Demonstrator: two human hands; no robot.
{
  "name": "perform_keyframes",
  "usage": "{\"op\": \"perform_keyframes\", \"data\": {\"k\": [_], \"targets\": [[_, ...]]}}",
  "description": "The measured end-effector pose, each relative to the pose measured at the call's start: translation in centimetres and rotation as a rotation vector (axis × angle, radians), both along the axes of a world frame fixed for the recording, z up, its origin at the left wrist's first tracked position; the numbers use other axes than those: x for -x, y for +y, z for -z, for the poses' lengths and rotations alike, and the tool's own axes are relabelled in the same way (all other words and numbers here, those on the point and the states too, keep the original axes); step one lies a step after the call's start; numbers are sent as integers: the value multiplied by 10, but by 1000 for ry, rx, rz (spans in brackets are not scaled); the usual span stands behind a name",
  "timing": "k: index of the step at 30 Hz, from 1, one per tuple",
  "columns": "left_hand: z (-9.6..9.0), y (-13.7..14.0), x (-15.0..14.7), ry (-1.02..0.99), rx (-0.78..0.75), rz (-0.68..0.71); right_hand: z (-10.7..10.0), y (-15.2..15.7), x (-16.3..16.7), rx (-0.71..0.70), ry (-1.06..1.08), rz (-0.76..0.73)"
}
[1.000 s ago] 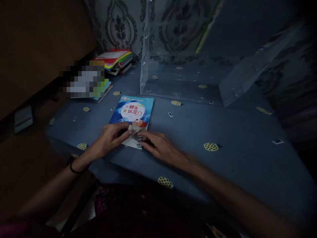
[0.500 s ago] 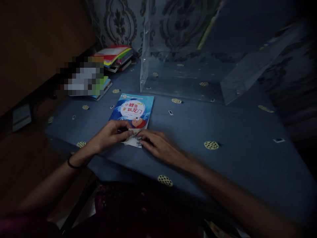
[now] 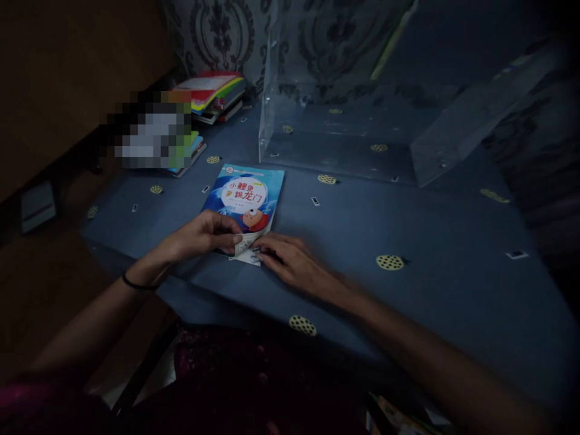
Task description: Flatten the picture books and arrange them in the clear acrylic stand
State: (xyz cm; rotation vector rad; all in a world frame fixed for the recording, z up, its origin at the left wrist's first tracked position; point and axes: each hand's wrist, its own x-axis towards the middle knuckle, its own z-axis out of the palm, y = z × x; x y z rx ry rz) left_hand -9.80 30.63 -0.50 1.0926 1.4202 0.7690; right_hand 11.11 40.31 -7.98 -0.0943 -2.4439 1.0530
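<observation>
A blue picture book [image 3: 267, 190] with a cartoon fish and Chinese lettering on its cover lies on the cloth-covered table. Its lower edge is curled up, baring the printed inner pages. My left hand [image 3: 203, 232] is closed on that curled edge, the thumb on the near side and the other fingers over the cover. At the lower right corner, my right hand [image 3: 287, 257] has its thumb and forefinger pinched close together against the pages. Exactly how many sheets lie between those right fingertips is hidden.
Across the back of the table stands a clear plastic stand [image 3: 426, 157]. Stacked books [image 3: 222, 93] and another pile [image 3: 193, 154], partly pixelated, are at the far left. The dark blue tablecloth [image 3: 344, 241] has a pineapple print. A flat pale object [image 3: 37, 205] is beyond the table's left edge.
The view has shifted slightly. A little more of the inner page shows below the curled edge by my left thumb. Both hands stay at the book's lower end.
</observation>
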Motion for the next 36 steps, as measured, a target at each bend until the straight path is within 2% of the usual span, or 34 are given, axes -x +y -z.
{"op": "perform_keyframes", "data": {"k": [6, 12, 15, 18, 21, 24, 26, 36], "targets": [[4, -2, 0, -14, 6, -17, 0, 0, -2, -11, -11, 0], [6, 0, -1, -9, 16, -14, -10, -2, -10, 91, -108, 68], [6, 0, -1, 4, 8, -15, -10, -1, -12, 100, -80, 86], [7, 0, 0, 12, -3, -11, -7, 0, -12, 6, -24, 21], [8, -1, 1, 35, -11, 4, -6, -1, -14, -171, -18, -45], [9, 0, 1, 52, -12, 6, -10, -4, -16, -331, -64, -32], [8, 0, 1, 52, -5, 2, -14, -6, -17, -389, -84, -13], [7, 1, 0, 17, 21, -5, -13, -6, -17, -354, -43, -64]]}}
